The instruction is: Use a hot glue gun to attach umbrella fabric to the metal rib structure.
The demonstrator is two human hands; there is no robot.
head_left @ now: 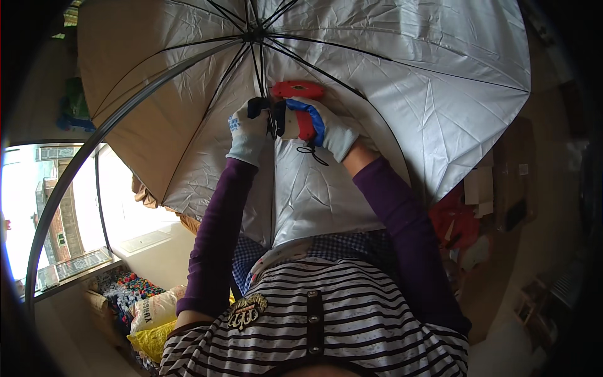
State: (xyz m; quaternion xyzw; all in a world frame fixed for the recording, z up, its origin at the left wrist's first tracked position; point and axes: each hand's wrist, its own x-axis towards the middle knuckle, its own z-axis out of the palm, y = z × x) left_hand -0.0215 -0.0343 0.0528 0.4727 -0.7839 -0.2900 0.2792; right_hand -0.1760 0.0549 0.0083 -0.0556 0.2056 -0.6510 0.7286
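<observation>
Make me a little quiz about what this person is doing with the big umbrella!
1. True or false: both hands wear gloves.
2. Which hand holds the red tool? A) left B) right C) neither
3. Fill in: the inside of the umbrella is ____ coloured, with black ribs.

Key:
1. True: the left hand and right hand are both in white gloves.
2. B: the right hand grips the tool, held up against the umbrella near the point where the ribs meet; the left hand pinches something dark beside it.
3. Silver.
</observation>
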